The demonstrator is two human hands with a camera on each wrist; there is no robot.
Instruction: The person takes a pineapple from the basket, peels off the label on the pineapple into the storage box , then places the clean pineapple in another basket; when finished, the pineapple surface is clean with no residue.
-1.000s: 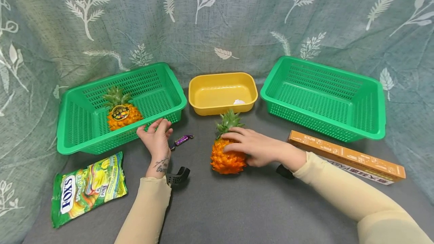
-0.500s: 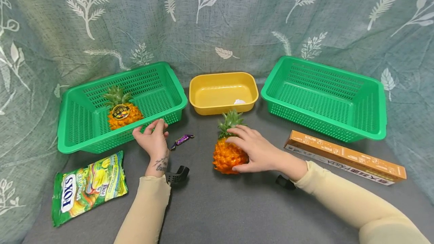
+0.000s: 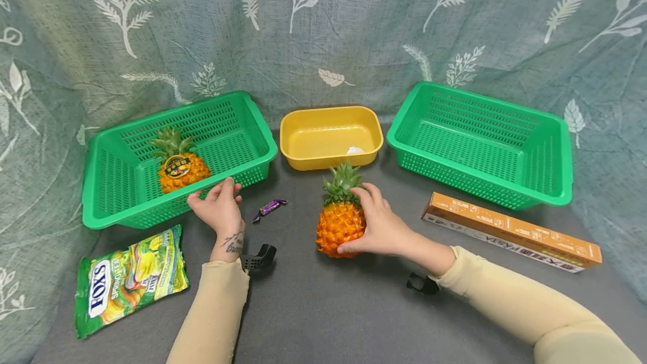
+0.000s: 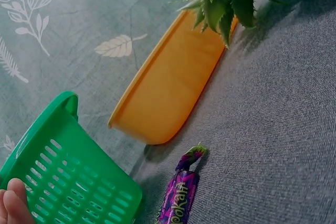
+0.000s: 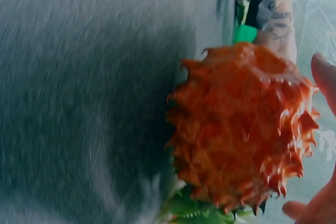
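Note:
An orange pineapple (image 3: 340,226) with a green crown lies in the middle of the table. My right hand (image 3: 383,223) is at its right side, thumb low and fingers up by the crown. In the right wrist view, the fingers and thumb are spread, with a gap between them and the spiky skin (image 5: 241,129). My left hand (image 3: 219,209) is at the near rim of the left green basket (image 3: 128,209), fingers loosely bent and holding nothing visible. Whether they touch the rim cannot be told. A second pineapple (image 3: 196,172), with a black-and-gold label, lies in that basket.
A purple wrapped candy (image 3: 270,208) lies right of my left hand. A yellow tub (image 3: 331,163) with a small white item stands behind. At right are another green basket (image 3: 455,176) and a long orange pasta box (image 3: 510,229). A FOX'S candy bag (image 3: 133,280) lies front left.
My right hand has gone from lying over the pineapple to its right side, uncovering more of the fruit. My left hand has shifted slightly left along the basket's rim.

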